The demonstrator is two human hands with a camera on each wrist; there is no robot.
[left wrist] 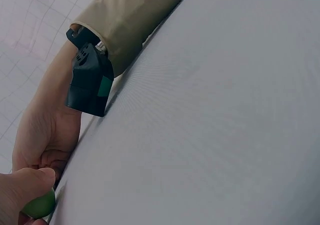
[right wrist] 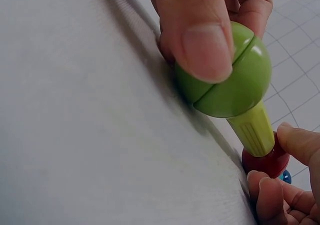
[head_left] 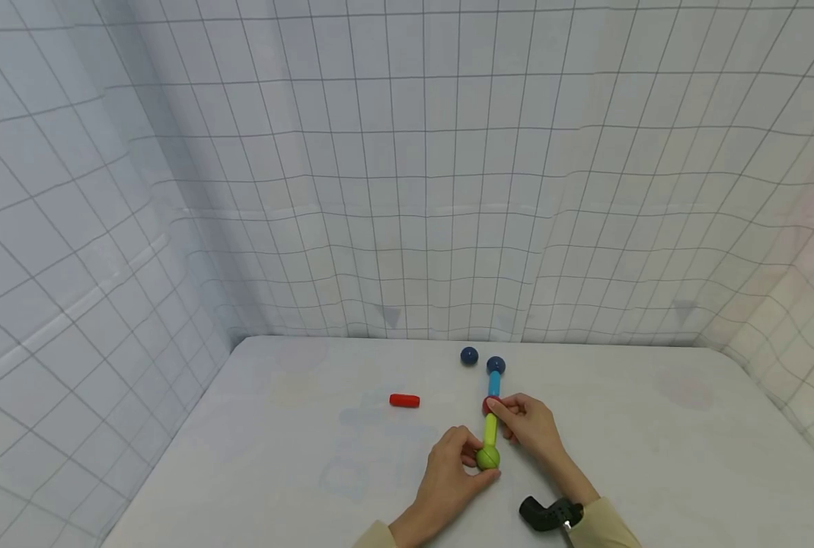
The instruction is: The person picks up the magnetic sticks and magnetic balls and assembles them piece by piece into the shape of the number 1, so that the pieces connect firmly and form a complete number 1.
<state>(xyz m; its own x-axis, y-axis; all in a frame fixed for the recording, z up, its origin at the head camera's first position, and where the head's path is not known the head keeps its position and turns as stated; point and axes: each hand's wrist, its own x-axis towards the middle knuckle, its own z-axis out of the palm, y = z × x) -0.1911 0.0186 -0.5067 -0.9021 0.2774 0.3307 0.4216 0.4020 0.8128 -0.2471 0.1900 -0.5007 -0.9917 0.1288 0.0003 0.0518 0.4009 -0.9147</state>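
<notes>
Both my hands are engaged on one chain of parts, standing right of centre in the lower part of the frame on the white table point(head_left: 276, 441). From the near end it runs green ball point(head_left: 488, 457), yellow-green rod point(head_left: 491, 430), red ball point(head_left: 486, 407), light-blue rod point(head_left: 494, 383), dark blue ball point(head_left: 496, 365). I judge the step in hand to be joining or seating the near parts; the rod meets both the green and red balls, but I cannot tell how deeply it sits in either. The next move, in my judgement, calls for a steady hold on both balls and a straight push along the rod — a skewed one could twist the chain. Hands: my left hand point(head_left: 448, 476) is closed round the green ball, thumb on the near side, fingers on the far one; my right hand point(head_left: 533, 426) pinches the red ball between thumb and fingers. The hands are near each other but apart. Unattached: a second dark blue ball point(head_left: 469, 355), just left of the chain's far end, and a red rod point(head_left: 404, 400) farther left.
</notes>
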